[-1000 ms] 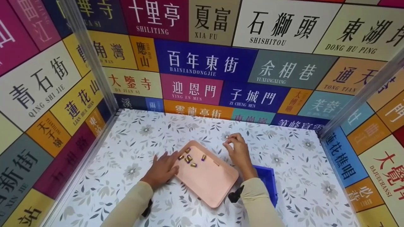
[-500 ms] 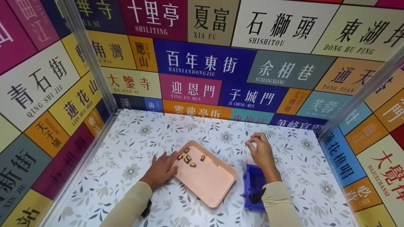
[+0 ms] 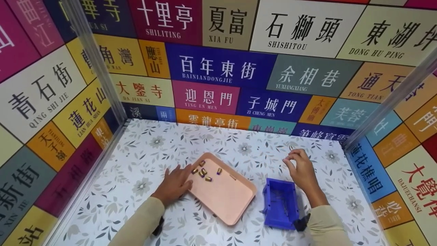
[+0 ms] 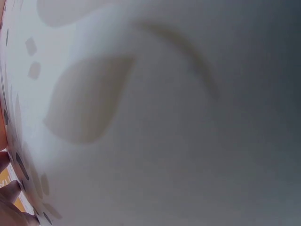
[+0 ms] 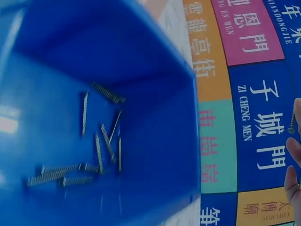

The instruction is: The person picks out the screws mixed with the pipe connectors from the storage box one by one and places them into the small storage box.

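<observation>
left hand (image 3: 175,182): flat, palm down, fingers straight and spread a bit, forearm angling in from bottom left | right hand (image 3: 301,166): raised off the surface, wrist bent, thumb and fingertips (image 5: 295,149) pinched together, cream sleeves on both arms

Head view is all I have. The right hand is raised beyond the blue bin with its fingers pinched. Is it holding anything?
Observer: Yes. The right wrist view shows the right hand pinching a thin screw.
Operator: What is in the bin?
Observer: The blue bin has several loose screws lying on its floor.
Operator: Does the left wrist view add anything?
Observer: Only the blurred table cover, very close, with the left hand showing fingertips at the edge.
</observation>
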The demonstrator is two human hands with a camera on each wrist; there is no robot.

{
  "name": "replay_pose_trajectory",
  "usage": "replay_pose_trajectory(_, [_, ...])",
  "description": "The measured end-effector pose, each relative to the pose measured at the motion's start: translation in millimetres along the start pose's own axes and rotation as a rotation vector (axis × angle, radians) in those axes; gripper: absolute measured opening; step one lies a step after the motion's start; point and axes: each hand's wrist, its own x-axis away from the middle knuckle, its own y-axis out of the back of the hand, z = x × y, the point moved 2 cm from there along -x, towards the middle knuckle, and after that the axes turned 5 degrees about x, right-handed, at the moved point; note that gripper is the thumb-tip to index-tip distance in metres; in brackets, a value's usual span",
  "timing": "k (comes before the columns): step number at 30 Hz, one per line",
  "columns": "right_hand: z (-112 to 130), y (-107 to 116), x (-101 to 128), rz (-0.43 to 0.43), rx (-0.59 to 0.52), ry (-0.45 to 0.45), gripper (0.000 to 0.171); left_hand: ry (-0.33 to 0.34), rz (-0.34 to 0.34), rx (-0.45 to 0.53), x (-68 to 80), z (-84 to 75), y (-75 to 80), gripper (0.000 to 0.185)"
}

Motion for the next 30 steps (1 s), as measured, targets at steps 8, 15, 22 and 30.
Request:
replay_pose_trajectory(8, [-10.7,7.1,16.7,-0.016,-0.066,-0.007,0.011,-0.009,0.000,0.006,1.5,0.2,2.0,0.072])
replay_pose_trajectory(15, [-13.6,4.4,28.8,0.004,-0.074,0.052,0.013,-0.045,-0.028,-0.007,5.5,0.5,1.7,0.070])
replay_pose_trajectory(22, [-11.6,4.4,37.6,0.045,-0.078,0.048,0.013,-0.011,-0.021,0.006,5.3,-0.8,-0.2,0.071])
replay_pose_trajectory(30, [-8.9,7.0,44.6,0.055,-0.061,0.056,0.015,0.002,-0.014,0.005,3.1,0.6,-0.6,0.071])
